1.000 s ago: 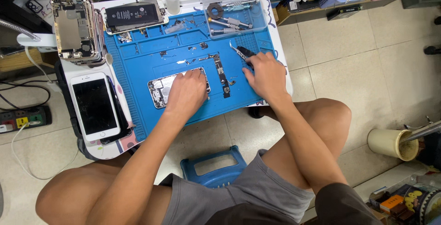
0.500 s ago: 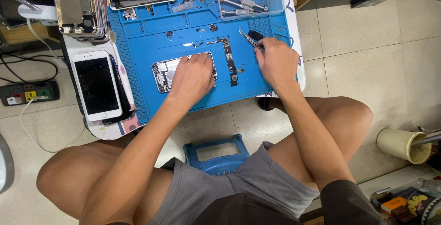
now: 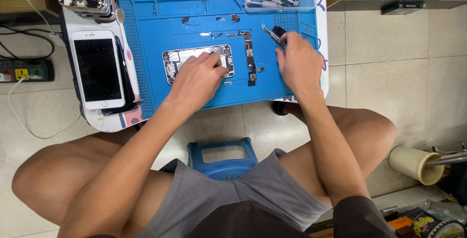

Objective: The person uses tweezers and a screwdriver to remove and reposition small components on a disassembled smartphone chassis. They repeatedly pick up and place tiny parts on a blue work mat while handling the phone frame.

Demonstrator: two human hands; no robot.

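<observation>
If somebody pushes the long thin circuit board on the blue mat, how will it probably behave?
The circuit board lies flat on the blue mat, so it would probably slide, not roll. Being narrow and thin, it looks light and likely fragile if bent.

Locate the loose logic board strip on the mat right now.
In the head view, the logic board strip lies upright on the blue repair mat, between the opened phone chassis under the left hand and the right hand.

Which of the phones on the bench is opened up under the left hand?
The opened phone body on the blue mat, insides showing, under the left hand. The white phone left of the mat is closed, its dark screen up.
</observation>
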